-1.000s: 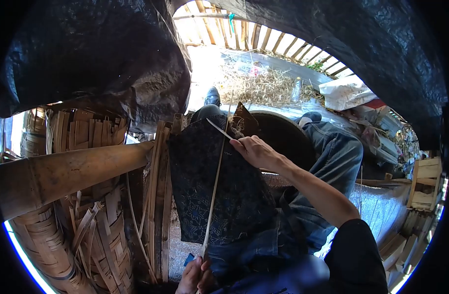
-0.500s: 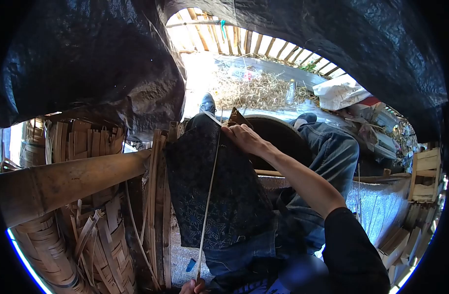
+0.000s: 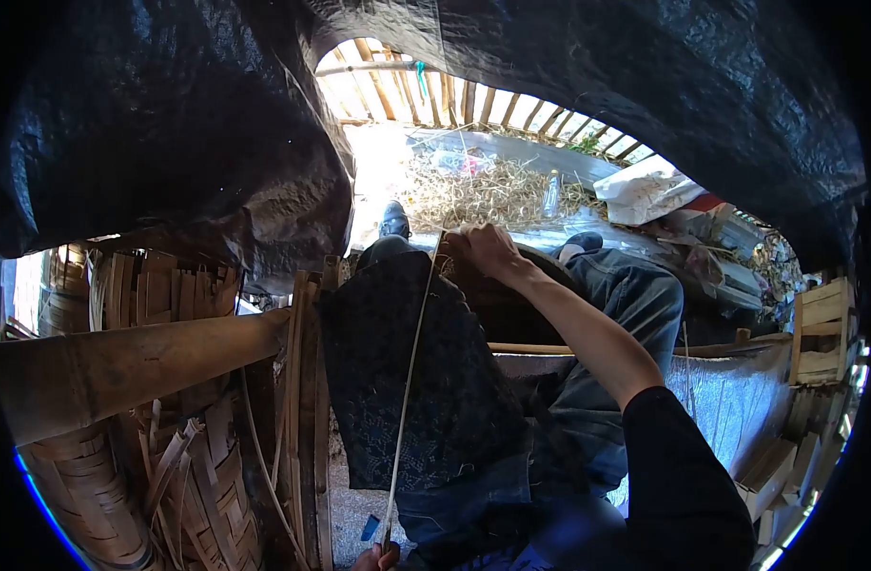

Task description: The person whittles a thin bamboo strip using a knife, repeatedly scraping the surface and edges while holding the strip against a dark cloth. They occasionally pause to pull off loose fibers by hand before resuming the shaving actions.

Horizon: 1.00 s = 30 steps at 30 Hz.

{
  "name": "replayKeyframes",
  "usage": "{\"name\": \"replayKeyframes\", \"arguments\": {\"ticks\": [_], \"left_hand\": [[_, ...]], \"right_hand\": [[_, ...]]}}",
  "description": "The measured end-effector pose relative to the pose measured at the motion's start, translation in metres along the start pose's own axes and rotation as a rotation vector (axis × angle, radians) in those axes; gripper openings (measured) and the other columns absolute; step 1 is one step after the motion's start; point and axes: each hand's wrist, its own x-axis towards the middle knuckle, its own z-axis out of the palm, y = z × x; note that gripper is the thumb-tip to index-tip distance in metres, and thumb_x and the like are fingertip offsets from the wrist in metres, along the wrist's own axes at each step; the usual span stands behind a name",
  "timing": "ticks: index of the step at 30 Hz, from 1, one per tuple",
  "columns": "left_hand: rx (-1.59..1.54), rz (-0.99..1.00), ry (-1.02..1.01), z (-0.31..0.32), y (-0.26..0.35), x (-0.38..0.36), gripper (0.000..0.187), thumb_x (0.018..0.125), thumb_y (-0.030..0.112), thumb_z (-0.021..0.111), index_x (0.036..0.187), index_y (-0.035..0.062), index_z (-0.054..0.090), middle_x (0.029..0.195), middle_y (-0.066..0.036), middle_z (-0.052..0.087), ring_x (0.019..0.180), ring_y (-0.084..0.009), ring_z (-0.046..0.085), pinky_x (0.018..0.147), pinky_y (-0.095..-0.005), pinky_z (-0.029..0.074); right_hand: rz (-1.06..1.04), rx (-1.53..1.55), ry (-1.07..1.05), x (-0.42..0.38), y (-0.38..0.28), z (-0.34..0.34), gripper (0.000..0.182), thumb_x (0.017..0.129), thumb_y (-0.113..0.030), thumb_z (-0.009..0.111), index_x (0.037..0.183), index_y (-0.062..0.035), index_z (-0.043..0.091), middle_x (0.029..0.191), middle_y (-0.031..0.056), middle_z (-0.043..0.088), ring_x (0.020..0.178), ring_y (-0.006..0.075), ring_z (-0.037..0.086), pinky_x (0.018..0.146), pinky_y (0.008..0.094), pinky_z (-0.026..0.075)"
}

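Observation:
A long, thin, pale bamboo strip point(image 3: 411, 371) stretches over a dark patterned cloth point(image 3: 397, 333) that covers my leg. At the bottom edge of the view my left hand point(image 3: 374, 559) is closed on the strip's near end, only partly showing. My right hand point(image 3: 488, 249) is closed at the far end, its fingers bent around the strip just beyond the cloth. Whether those fingers also hold a blade or other small tool cannot be made out. The strip looks almost straight between both hands.
On the left lie a thick bamboo pole point(image 3: 140, 366) and woven bamboo baskets point(image 3: 83, 485). Dark plastic sheeting point(image 3: 169, 124) hangs overhead. Ahead are straw shavings point(image 3: 483, 190), a clear bottle point(image 3: 551, 193) and a white sack point(image 3: 645, 190). Wooden pieces point(image 3: 821, 333) stand at right.
My right hand has shifted slightly up and to the right, turning at the wrist. A brown pointed piece beside it no longer shows clearly. My left hand stays low at the near end.

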Motion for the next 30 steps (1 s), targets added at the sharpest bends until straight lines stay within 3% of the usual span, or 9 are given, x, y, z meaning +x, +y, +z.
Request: {"name": "replayKeyframes", "arguments": {"ticks": [8, 10, 12, 14, 17, 20, 22, 27, 30], "left_hand": [[-0.027, -0.012, -0.109, -0.010, -0.006, 0.003, 0.038, 0.095, 0.052, 0.037, 0.076, 0.0191, 0.041, 0.042, 0.006, 0.032, 0.030, -0.0083, 0.026, 0.030, -0.0224, 0.020], [0.008, -0.045, -0.074, -0.019, -0.014, 0.001, 0.038, 0.095, 0.051, 0.036, 0.076, 0.0191, 0.041, 0.042, 0.005, 0.032, 0.030, -0.0090, 0.026, 0.029, -0.0230, 0.020], [0.055, -0.083, -0.043, -0.030, -0.020, 0.002, 0.038, 0.096, 0.051, 0.035, 0.076, 0.0192, 0.041, 0.043, 0.004, 0.032, 0.030, -0.0097, 0.026, 0.029, -0.0235, 0.020], [0.079, -0.095, -0.025, -0.041, -0.018, 0.007, 0.038, 0.096, 0.051, 0.034, 0.076, 0.0192, 0.041, 0.043, 0.004, 0.032, 0.029, -0.0100, 0.026, 0.029, -0.0238, 0.020], [0.272, 0.152, 0.090, 0.034, 0.002, 0.011, 0.036, 0.096, 0.050, 0.035, 0.077, 0.0196, 0.041, 0.043, 0.004, 0.032, 0.028, -0.0100, 0.024, 0.028, -0.0244, 0.020], [-0.078, -0.113, 0.160, 0.018, 0.007, 0.029, 0.033, 0.097, 0.047, 0.036, 0.080, 0.0193, 0.042, 0.044, 0.005, 0.032, 0.029, -0.0091, 0.026, 0.030, -0.0231, 0.021], [0.105, 0.009, 0.205, 0.016, 0.005, 0.029, 0.032, 0.096, 0.047, 0.037, 0.083, 0.0190, 0.042, 0.045, 0.005, 0.033, 0.031, -0.0088, 0.028, 0.032, -0.0225, 0.022], [0.336, 0.030, 0.242, 0.022, 0.009, 0.027, 0.038, 0.093, 0.055, 0.040, 0.082, 0.0188, 0.043, 0.047, 0.005, 0.031, 0.033, -0.0087, 0.026, 0.034, -0.0235, 0.023], [0.395, 0.072, 0.240, 0.037, 0.007, 0.019, 0.040, 0.093, 0.057, 0.038, 0.081, 0.0189, 0.043, 0.051, 0.006, 0.032, 0.037, -0.0079, 0.027, 0.036, -0.0227, 0.023]], "right_hand": [[-0.169, 0.097, -0.231, -0.017, -0.012, -0.007, 0.043, 0.097, -0.034, 0.041, 0.083, 0.0017, 0.059, 0.066, 0.0213, 0.059, 0.062, 0.0373, 0.061, 0.061, 0.0457, 0.049], [-0.189, -0.235, -0.113, 0.002, 0.026, 0.014, 0.040, 0.097, -0.032, 0.041, 0.085, 0.0014, 0.060, 0.069, 0.0203, 0.061, 0.061, 0.0354, 0.062, 0.060, 0.0446, 0.050], [-0.381, -1.064, 0.047, 0.018, 0.133, 0.067, 0.038, 0.097, -0.029, 0.041, 0.087, 0.0007, 0.062, 0.075, 0.0203, 0.064, 0.066, 0.0333, 0.065, 0.063, 0.0429, 0.052], [0.341, -0.212, -0.130, 0.034, 0.076, 0.003, 0.057, 0.097, -0.046, 0.034, 0.078, 0.0004, 0.060, 0.070, 0.0192, 0.064, 0.063, 0.0351, 0.063, 0.059, 0.0467, 0.049], [0.342, 0.003, -0.175, 0.012, 0.049, -0.020, 0.060, 0.097, -0.049, 0.032, 0.081, 0.0015, 0.059, 0.076, 0.0232, 0.061, 0.076, 0.0362, 0.062, 0.068, 0.0458, 0.047], [0.304, 0.150, -0.179, -0.012, 0.034, -0.023, 0.054, 0.098, -0.045, 0.034, 0.084, 0.0028, 0.056, 0.077, 0.0273, 0.057, 0.081, 0.0390, 0.059, 0.075, 0.0459, 0.043], [0.071, 0.228, -0.015, -0.031, 0.009, -0.034, 0.049, 0.098, -0.038, 0.037, 0.081, 0.0036, 0.057, 0.075, 0.0275, 0.058, 0.080, 0.0393, 0.060, 0.072, 0.0469, 0.045], [-0.152, 0.024, -0.131, -0.024, 0.010, -0.023, 0.041, 0.097, -0.034, 0.042, 0.083, -0.0002, 0.060, 0.070, 0.0212, 0.059, 0.052, 0.0378, 0.055, 0.056, 0.0457, 0.046], [0.183, -0.167, -0.293, 0.017, 0.046, -0.011, 0.041, 0.098, -0.035, 0.039, 0.091, -0.0003, 0.060, 0.068, 0.0194, 0.060, 0.054, 0.0328, 0.058, 0.055, 0.0443, 0.047]]}}
